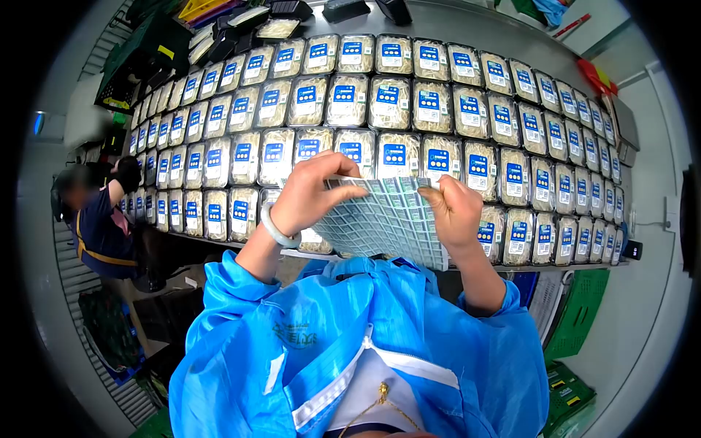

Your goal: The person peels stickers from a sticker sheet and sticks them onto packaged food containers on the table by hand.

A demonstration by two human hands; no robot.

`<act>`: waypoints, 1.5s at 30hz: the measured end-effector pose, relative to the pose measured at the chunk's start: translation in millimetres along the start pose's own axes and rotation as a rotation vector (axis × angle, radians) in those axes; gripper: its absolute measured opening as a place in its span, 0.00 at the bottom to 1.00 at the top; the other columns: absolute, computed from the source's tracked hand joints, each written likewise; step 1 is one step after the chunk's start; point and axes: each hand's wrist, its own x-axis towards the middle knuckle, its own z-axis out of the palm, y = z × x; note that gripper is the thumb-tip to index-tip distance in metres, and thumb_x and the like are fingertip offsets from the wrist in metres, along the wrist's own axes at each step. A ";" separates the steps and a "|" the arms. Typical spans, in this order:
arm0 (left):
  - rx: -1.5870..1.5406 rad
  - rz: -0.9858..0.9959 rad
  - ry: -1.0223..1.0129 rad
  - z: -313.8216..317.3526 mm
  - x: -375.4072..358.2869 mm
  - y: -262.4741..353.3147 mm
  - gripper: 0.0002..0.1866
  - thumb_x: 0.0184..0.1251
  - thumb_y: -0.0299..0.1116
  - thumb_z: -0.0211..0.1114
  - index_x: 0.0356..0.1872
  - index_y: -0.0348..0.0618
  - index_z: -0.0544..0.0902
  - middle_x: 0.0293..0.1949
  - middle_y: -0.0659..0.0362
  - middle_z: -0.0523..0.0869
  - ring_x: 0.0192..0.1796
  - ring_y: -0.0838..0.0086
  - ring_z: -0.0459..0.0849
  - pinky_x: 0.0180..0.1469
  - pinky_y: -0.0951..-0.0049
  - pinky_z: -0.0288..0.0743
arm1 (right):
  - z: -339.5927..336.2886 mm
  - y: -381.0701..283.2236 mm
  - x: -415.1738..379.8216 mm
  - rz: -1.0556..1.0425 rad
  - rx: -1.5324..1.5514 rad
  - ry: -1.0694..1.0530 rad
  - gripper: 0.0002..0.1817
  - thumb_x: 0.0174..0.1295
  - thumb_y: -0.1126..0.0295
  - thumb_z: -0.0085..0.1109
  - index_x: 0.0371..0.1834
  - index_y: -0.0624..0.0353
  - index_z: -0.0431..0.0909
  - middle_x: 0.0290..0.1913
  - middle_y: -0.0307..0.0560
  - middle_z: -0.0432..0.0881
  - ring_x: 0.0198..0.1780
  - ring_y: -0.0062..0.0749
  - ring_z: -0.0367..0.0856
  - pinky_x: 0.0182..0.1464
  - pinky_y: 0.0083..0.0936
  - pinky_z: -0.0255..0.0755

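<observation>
A sheet of small green-and-white labels [387, 219] hangs bent between my two hands, in front of my chest. My left hand [314, 191], with a pale bracelet at the wrist, pinches its upper left edge. At the upper right corner, my right hand [454, 212] grips the sheet between thumb and curled fingers. Beyond and beneath the sheet, clear packs with blue-and-white labels [389, 101] stand in long rows on the metal table [438, 22]. The sheet covers part of the nearest row.
At the left, a person in dark clothing [102, 233] stands by the table. Black trays [237, 40] and a dark crate [142, 62] lie at the back left. Green crates [577, 310] are below the table's right side. A red object [597, 77] lies at the back right.
</observation>
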 end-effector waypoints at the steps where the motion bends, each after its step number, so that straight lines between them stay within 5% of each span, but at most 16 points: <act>1: -0.002 -0.035 -0.012 -3.9 0.6 -7.1 0.09 0.54 0.27 0.76 0.32 0.36 0.83 0.31 0.56 0.85 0.36 0.69 0.84 0.41 0.72 0.78 | 1.6 0.8 2.4 0.000 0.011 -0.011 0.24 0.57 0.62 0.71 0.18 0.61 0.63 0.17 0.49 0.64 0.18 0.43 0.65 0.22 0.34 0.59; 8: 0.163 0.144 -0.064 -34.1 26.2 -20.6 0.07 0.57 0.29 0.74 0.31 0.38 0.84 0.29 0.55 0.85 0.33 0.62 0.83 0.37 0.66 0.74 | 13.1 37.0 24.5 -0.003 0.065 -0.176 0.22 0.53 0.59 0.74 0.23 0.62 0.71 0.20 0.49 0.72 0.20 0.42 0.71 0.24 0.33 0.66; 10: 0.224 0.173 -0.075 -40.3 35.8 -23.4 0.07 0.56 0.29 0.74 0.31 0.39 0.84 0.29 0.55 0.86 0.33 0.61 0.83 0.37 0.65 0.74 | 8.0 30.2 53.9 -0.009 0.078 -0.211 0.29 0.49 0.53 0.75 0.48 0.61 0.79 0.39 0.48 0.84 0.40 0.44 0.84 0.44 0.32 0.78; 12: 0.255 0.214 -0.127 -40.7 44.6 -27.0 0.07 0.56 0.30 0.74 0.31 0.39 0.84 0.29 0.55 0.85 0.33 0.59 0.82 0.38 0.64 0.74 | 6.7 24.0 83.7 -0.288 -0.072 -0.253 0.30 0.51 0.51 0.73 0.50 0.59 0.76 0.39 0.47 0.83 0.42 0.44 0.82 0.44 0.35 0.76; 18: 0.253 0.186 -0.284 -36.6 74.0 -31.4 0.07 0.55 0.30 0.73 0.31 0.39 0.84 0.27 0.55 0.83 0.32 0.58 0.80 0.38 0.64 0.73 | 41.5 51.0 107.0 -0.650 -0.141 -0.543 0.16 0.57 0.55 0.65 0.34 0.55 0.74 0.28 0.38 0.75 0.31 0.33 0.78 0.34 0.31 0.71; 23: 0.148 -0.014 -0.381 -29.0 88.9 -53.7 0.09 0.57 0.29 0.74 0.33 0.36 0.83 0.28 0.54 0.82 0.30 0.66 0.78 0.34 0.69 0.71 | 58.7 79.5 108.2 -0.811 -0.185 -0.318 0.09 0.56 0.62 0.60 0.29 0.51 0.71 0.23 0.34 0.68 0.27 0.24 0.74 0.30 0.23 0.67; 26: 0.137 -0.164 -0.449 -24.3 102.7 -58.9 0.08 0.58 0.29 0.72 0.35 0.37 0.85 0.30 0.52 0.84 0.34 0.58 0.82 0.38 0.64 0.74 | 64.1 95.7 105.9 -0.817 -0.155 -0.257 0.08 0.55 0.64 0.59 0.27 0.52 0.71 0.21 0.35 0.70 0.24 0.24 0.77 0.27 0.23 0.69; 31: -0.090 -0.318 -0.505 -13.5 122.7 -93.8 0.08 0.62 0.31 0.72 0.37 0.37 0.85 0.26 0.61 0.81 0.29 0.80 0.72 0.32 0.74 0.69 | 77.1 125.1 105.1 -0.918 -0.144 -0.096 0.07 0.53 0.66 0.62 0.29 0.54 0.74 0.20 0.32 0.66 0.22 0.21 0.70 0.25 0.21 0.62; 37: -0.144 -0.472 -0.497 5.5 142.1 -133.6 0.09 0.64 0.33 0.72 0.37 0.37 0.85 0.23 0.66 0.77 0.29 0.85 0.68 0.31 0.77 0.66 | 93.3 165.3 110.5 -0.957 -0.139 -0.096 0.08 0.54 0.66 0.64 0.30 0.55 0.75 0.20 0.31 0.66 0.22 0.21 0.69 0.24 0.21 0.58; 41: -0.105 -0.534 -0.437 9.1 141.3 -168.6 0.11 0.64 0.35 0.72 0.38 0.37 0.85 0.24 0.62 0.81 0.28 0.83 0.71 0.31 0.75 0.69 | 100.8 189.8 124.9 -0.580 0.203 -0.139 0.11 0.57 0.61 0.65 0.39 0.53 0.82 0.27 0.37 0.80 0.28 0.27 0.80 0.31 0.22 0.72; 42: -0.096 -0.537 -0.418 7.4 139.1 -177.5 0.11 0.64 0.34 0.72 0.38 0.37 0.85 0.25 0.61 0.82 0.28 0.83 0.72 0.32 0.75 0.69 | 91.2 200.6 136.1 -0.238 -0.005 -0.365 0.09 0.60 0.65 0.64 0.43 0.51 0.83 0.31 0.39 0.84 0.32 0.28 0.83 0.34 0.22 0.76; 44: -0.133 -0.559 -0.422 1.5 136.8 -186.5 0.10 0.65 0.33 0.71 0.39 0.36 0.85 0.28 0.59 0.85 0.30 0.81 0.78 0.35 0.74 0.73 | 89.1 242.1 175.0 0.414 0.476 0.051 0.05 0.67 0.69 0.61 0.42 0.55 0.81 0.32 0.38 0.85 0.24 0.22 0.80 0.26 0.22 0.76; 45: -0.151 -0.556 -0.418 0.0 134.6 -190.5 0.10 0.65 0.33 0.71 0.39 0.36 0.85 0.28 0.58 0.86 0.31 0.81 0.78 0.35 0.74 0.73 | 60.8 241.8 218.9 0.939 0.385 -0.034 0.09 0.69 0.66 0.60 0.46 0.57 0.81 0.39 0.45 0.87 0.32 0.26 0.84 0.31 0.26 0.80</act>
